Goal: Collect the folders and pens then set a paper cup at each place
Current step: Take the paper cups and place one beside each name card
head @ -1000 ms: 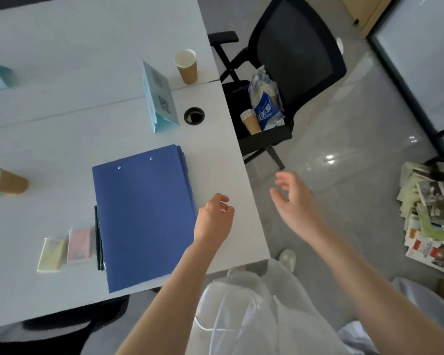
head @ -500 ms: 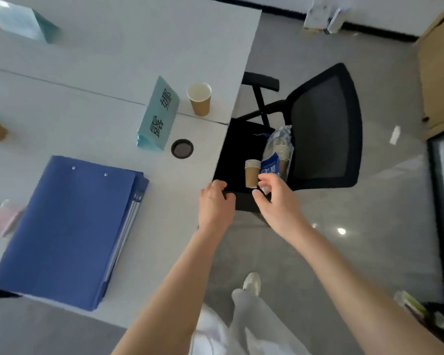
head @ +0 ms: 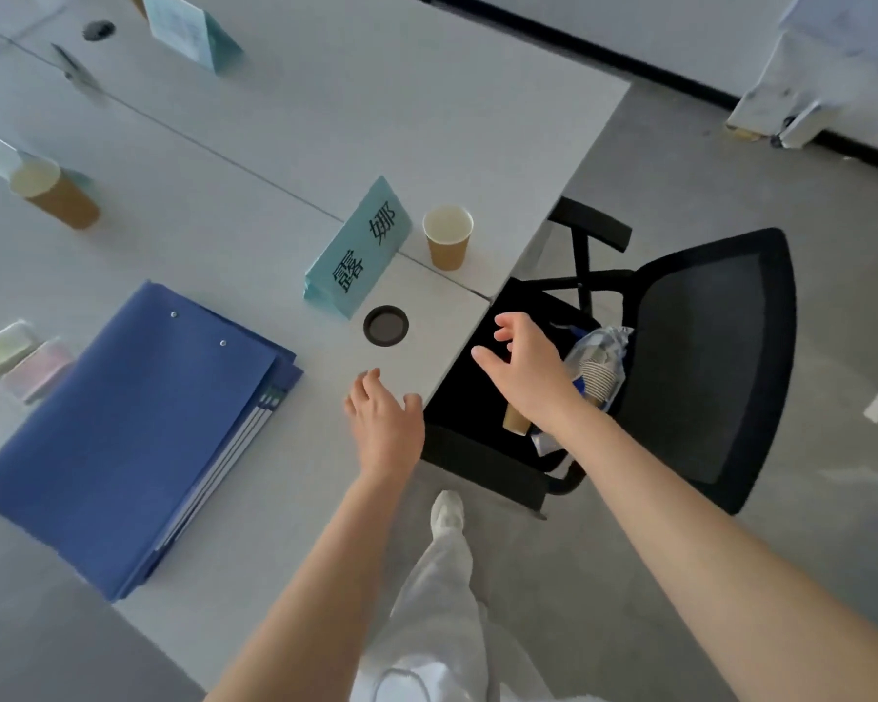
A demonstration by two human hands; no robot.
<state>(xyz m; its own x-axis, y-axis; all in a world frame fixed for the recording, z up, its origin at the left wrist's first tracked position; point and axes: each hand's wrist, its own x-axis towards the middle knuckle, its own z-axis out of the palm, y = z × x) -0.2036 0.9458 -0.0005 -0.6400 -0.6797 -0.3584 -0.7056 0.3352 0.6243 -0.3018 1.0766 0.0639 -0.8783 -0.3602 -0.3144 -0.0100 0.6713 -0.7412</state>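
The sleeve of paper cups (head: 601, 369) lies at three o'clock of the right hand (head: 530, 380), fingers spread, empty; the left hand (head: 386, 425) rests open on the bench (head: 325, 119).

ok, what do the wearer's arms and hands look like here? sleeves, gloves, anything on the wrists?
Both forearms are bare with no sleeves in view. The left hand and right hand wear no gloves, and no rings, watch or bands show.

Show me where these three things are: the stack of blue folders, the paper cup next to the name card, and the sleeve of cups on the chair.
stack of blue folders (head: 123, 428), head view, on the top cover.
paper cup (head: 447, 250), head view, on its brown side wall.
sleeve of cups (head: 599, 369), head view, on the stacked cup rims inside the plastic.
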